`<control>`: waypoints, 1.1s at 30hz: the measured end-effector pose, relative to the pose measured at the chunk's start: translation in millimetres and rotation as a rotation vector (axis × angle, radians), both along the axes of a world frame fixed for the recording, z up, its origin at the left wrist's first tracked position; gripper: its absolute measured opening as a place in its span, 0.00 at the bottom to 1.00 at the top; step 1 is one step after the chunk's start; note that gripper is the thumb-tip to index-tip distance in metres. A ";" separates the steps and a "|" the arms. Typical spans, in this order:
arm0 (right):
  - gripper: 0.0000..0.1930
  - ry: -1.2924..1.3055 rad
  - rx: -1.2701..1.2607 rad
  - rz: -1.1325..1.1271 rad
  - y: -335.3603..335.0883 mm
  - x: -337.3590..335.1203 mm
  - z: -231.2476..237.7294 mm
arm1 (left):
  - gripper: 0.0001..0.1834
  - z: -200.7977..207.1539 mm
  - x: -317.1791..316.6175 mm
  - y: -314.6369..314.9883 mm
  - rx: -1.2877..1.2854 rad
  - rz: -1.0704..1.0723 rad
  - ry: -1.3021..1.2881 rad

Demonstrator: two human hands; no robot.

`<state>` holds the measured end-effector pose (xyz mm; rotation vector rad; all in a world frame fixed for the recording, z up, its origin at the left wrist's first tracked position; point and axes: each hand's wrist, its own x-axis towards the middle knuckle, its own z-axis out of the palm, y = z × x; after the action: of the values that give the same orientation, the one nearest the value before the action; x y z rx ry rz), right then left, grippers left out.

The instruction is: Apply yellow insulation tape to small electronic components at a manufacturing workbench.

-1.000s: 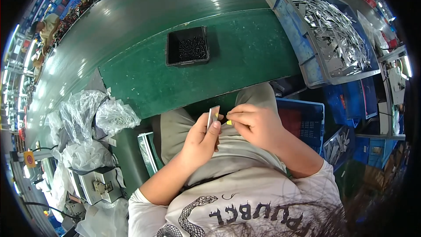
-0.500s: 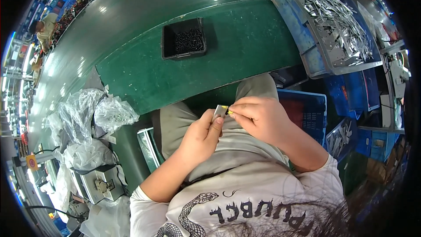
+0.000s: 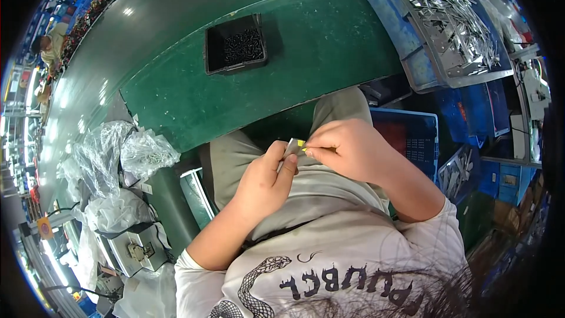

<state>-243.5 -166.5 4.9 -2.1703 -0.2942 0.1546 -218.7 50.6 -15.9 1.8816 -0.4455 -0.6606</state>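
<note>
Between the thumb and fingers of my left hand (image 3: 265,179) is a small flat silvery metal piece (image 3: 291,148), held tilted above my lap. A bright yellow bit (image 3: 301,143) shows at its far right end. My right hand (image 3: 351,148) is closed in a pinch at that end, fingertips against the yellow. Whether the yellow is a separate strip or part of the piece is too small to tell. Beyond both hands, a black bin (image 3: 207,59) of small black parts stands on the green table (image 3: 318,35).
At the right, a large blue crate (image 3: 388,29) is heaped with thin metal strips. A blue basket (image 3: 434,141) sits below it. Clear plastic bags (image 3: 150,153) and a grey metal box (image 3: 132,250) lie to my left. Far left, another person (image 3: 53,47) sits by a row of parts.
The view has shifted slightly, so the bin and table appear higher and further left. Both hands keep their hold on the piece; my right fingertips have moved a little at its yellow end.
</note>
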 end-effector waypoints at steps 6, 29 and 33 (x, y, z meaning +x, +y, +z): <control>0.09 0.048 -0.012 0.010 -3.4 2.3 -1.2 | 0.06 0.6 0.2 -1.4 0.058 -0.043 -0.134; 0.10 0.115 -0.001 -0.018 -2.2 1.2 3.8 | 0.07 4.8 -1.1 -3.0 0.096 -0.048 -0.212; 0.10 0.131 -0.022 -0.030 -1.2 0.3 2.7 | 0.08 5.6 -1.8 -5.4 0.123 -0.040 -0.328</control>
<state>-243.3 -167.7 7.6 -2.1739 -0.1854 0.2832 -220.6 45.2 -10.3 2.1118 -0.6658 -0.4122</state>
